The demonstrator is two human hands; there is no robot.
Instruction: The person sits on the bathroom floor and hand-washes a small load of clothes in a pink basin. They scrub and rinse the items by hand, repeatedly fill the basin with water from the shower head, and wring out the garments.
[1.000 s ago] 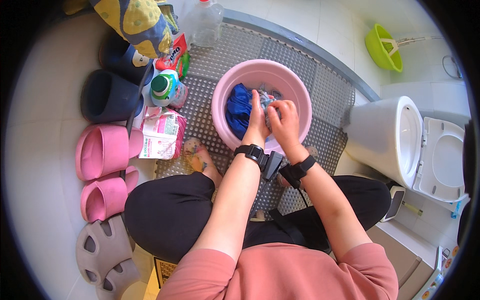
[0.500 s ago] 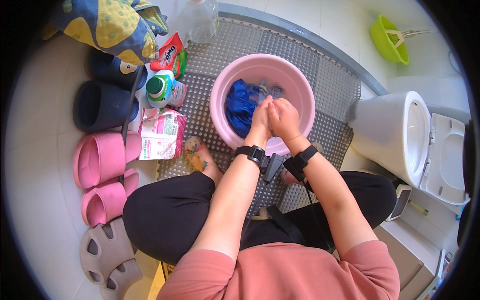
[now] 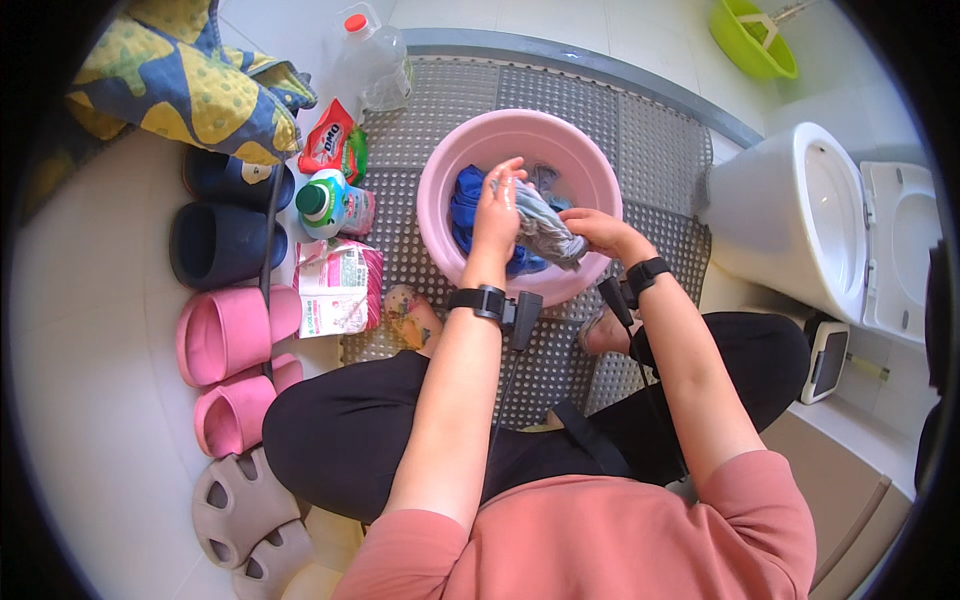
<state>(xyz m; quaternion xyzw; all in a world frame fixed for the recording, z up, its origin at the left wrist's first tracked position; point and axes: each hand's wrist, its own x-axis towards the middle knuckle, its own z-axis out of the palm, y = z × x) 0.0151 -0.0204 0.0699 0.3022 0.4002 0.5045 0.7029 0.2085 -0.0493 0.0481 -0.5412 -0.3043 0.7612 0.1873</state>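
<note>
Here, a twisted grey cloth is held over the pink basin — its upper end clasped by the curled fingers of the left hand, its lower end pinched by those of the right hand. A blue cloth is heaped inside; underneath, a studded mat is spread — flanked by a green-capped bottle.

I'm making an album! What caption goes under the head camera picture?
Left hand and right hand hold a bunched grey cloth over a pink basin with blue cloth inside.
</note>
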